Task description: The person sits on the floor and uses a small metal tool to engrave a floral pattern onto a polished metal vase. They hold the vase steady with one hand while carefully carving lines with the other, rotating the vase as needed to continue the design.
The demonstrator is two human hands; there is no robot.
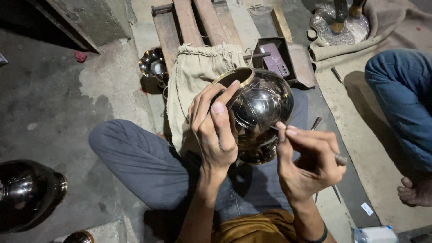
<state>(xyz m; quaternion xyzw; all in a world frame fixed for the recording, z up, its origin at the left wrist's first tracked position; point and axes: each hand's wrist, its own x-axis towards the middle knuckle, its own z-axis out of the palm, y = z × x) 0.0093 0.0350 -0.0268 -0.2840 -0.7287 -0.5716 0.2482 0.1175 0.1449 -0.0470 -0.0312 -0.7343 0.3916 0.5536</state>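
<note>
A round, shiny dark metal pot (263, 105) with a brass rim rests on a beige cloth sack (193, 81) over my lap. My left hand (215, 130) grips the pot's side, fingers spread up to the rim. My right hand (310, 159) pinches a thin metal engraving tool (340, 158) like a pen, its tip touching the pot's lower right surface, where fine scratched lines show.
A dark box holding a phone (275, 60) lies behind the pot. A small shiny bowl (153, 65) sits by wooden planks (189, 22). Another dark pot (27, 191) stands at left. A second person's jeans leg (402, 99) and bare foot (416, 191) are at right; spare tools (335, 193) lie near.
</note>
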